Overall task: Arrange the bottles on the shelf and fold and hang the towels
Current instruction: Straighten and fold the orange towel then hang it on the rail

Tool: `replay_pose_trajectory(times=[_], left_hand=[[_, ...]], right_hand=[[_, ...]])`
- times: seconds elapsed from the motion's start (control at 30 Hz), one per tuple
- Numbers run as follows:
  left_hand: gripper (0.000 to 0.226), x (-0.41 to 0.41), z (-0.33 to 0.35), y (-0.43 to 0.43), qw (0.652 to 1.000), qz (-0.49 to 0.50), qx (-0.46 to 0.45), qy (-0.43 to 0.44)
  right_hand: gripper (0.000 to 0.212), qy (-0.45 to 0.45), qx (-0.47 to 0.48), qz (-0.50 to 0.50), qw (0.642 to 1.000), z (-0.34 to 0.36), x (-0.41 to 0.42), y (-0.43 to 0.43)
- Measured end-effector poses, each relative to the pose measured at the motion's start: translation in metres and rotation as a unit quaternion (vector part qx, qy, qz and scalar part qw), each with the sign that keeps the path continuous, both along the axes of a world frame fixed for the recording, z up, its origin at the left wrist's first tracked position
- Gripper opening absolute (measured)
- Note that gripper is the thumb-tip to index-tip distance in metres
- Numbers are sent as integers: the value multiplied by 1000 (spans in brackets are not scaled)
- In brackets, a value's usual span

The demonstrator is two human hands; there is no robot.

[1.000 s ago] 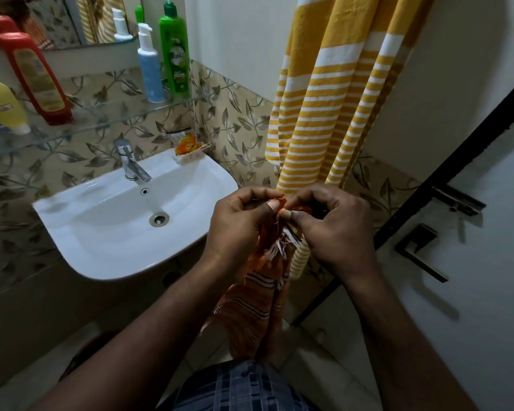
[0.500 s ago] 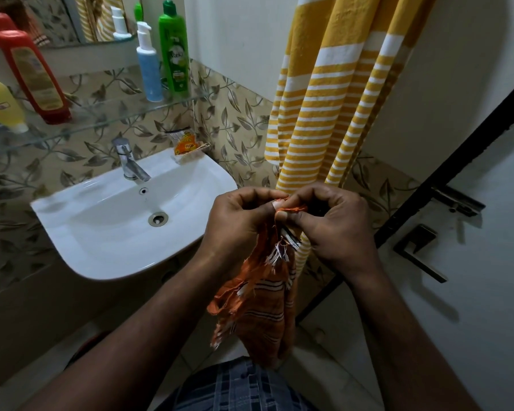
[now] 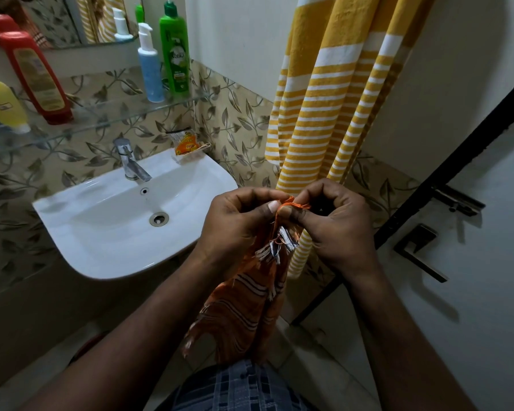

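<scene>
Left hand (image 3: 235,229): head view; the fringed top edge of the orange towel (image 3: 244,315) is pinched between thumb and forefinger.
Right hand (image 3: 336,229): the same edge is gripped, thumb beside thumb.
Orange towel: hung below both hands, beside the sink (image 3: 101,232).
Change: lower fringe has been drawn up and bunched since a second ago.
Meaning: folding is judged begun; hanging is not yet done.
Yellow towel (image 3: 324,114): hung behind.
Green bottle (image 3: 175,54): stood on the glass shelf (image 3: 101,123).
</scene>
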State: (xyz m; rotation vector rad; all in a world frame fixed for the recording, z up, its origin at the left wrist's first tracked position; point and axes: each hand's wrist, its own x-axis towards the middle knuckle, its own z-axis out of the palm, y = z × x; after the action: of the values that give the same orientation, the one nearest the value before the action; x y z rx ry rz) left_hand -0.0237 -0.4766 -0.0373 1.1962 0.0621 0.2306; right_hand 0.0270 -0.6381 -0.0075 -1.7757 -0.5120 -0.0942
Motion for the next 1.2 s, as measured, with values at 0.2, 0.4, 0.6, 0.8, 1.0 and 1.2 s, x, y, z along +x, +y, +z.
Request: replay_pose_trajectory(times=[0.2, 0.4, 0.6, 0.8, 1.0, 1.2], left_hand=[[16, -4, -3, -1, 1000, 7, -15, 0], [16, -5, -4, 0, 1000, -8, -14, 3], [16, -5, -4, 1, 1000, -14, 0, 7], [16, -2, 0, 5, 999, -19, 36, -25], [23, 5, 0, 24, 888, 57, 445, -102], [18, 11, 10, 17, 865, 39, 500, 29]], right_hand=[[24, -36, -3, -14, 999, -5, -5, 4], [22, -68, -15, -14, 997, -9, -3, 5], [28, -56, -17, -7, 998, -7, -5, 6], [28, -12, -5, -20, 1000, -6, -3, 6], [15, -83, -115, -7, 990, -6, 1, 5], [9, -167, -185, 26, 968, -9, 4, 6]])
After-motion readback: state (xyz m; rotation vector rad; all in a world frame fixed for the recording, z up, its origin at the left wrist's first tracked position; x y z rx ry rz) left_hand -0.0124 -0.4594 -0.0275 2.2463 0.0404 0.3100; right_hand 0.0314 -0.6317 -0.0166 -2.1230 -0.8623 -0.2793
